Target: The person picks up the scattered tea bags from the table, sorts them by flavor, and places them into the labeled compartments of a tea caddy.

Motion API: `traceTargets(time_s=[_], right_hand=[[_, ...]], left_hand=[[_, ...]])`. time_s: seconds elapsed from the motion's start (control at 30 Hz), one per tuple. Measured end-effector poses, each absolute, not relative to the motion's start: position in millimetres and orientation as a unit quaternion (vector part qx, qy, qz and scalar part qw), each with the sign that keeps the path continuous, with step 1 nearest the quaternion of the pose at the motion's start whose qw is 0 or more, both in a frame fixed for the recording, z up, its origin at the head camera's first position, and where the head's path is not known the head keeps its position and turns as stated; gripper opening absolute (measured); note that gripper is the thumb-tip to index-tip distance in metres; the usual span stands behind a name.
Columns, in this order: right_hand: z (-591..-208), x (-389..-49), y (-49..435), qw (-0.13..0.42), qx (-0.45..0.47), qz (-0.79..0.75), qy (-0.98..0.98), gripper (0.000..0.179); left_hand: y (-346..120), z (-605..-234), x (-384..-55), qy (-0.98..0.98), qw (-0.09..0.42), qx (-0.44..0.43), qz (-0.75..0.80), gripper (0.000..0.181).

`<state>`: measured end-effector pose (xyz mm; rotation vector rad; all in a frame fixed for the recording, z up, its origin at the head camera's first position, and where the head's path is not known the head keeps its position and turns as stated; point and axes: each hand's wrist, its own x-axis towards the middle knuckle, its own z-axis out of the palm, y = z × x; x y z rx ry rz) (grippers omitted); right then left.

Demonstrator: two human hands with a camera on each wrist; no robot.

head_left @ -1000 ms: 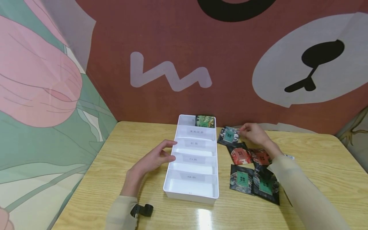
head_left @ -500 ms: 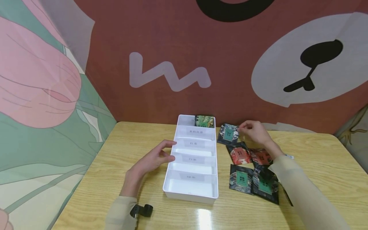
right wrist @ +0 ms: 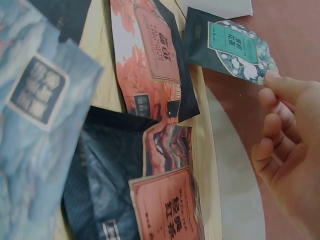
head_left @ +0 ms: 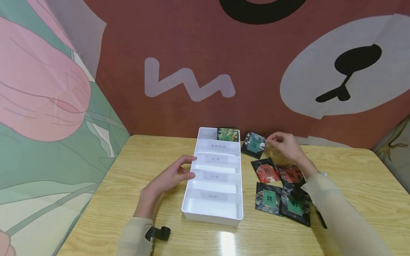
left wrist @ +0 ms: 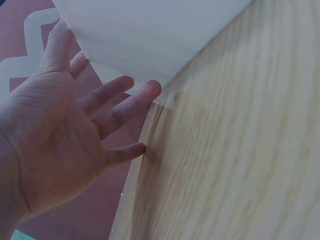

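Note:
A dark tea sachet with a teal label and white flower print (head_left: 254,145) is pinched at its corner by my right hand (head_left: 286,145), thumb against index finger. The sachet is tilted, just right of the white divided box (head_left: 213,221). My left hand (head_left: 171,175) touches the box's left side, thumb and index finger at the rim. In the left wrist view, the left fingers (left wrist: 117,116) are spread and loosely extended along the box wall. One compartment at the far end holds green-patterned sachets (head_left: 228,134).
Right of the box lie two red-labelled sachets (head_left: 266,170) and two green-labelled sachets (head_left: 269,199). A pale blue sachet (right wrist: 40,115) shows close in the right wrist view. Labels mark the box's compartments. A patterned cloth wall (head_left: 192,113) stands behind the wooden table (head_left: 141,153).
My right hand has moved slightly up and away, and the flower-print sachet it pinches has turned and lifted at that corner. The left hand and box stay in place.

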<state>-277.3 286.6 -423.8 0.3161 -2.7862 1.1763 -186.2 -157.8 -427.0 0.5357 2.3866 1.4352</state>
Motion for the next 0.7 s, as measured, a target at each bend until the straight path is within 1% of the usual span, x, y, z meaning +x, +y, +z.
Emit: traceTargets(time_s=[0.3,0.53,0.7], right_hand=[[-412,-272,289,0.08,0.117,0.411,-0.901,0.03],[-402,-269,290,0.083,0.098,0.432,-0.893,0.03],[-395,-265,289,0.095,0.093,0.448,-0.884,0.028]], left_hand=[[-158,-426,-186,0.834,0.15,0.188,0.496,0.058],[-158,-423,-186,0.834,0.151,0.189,0.496,0.059],[-157,-425,-186,0.834,0.152,0.188,0.495,0.059]])
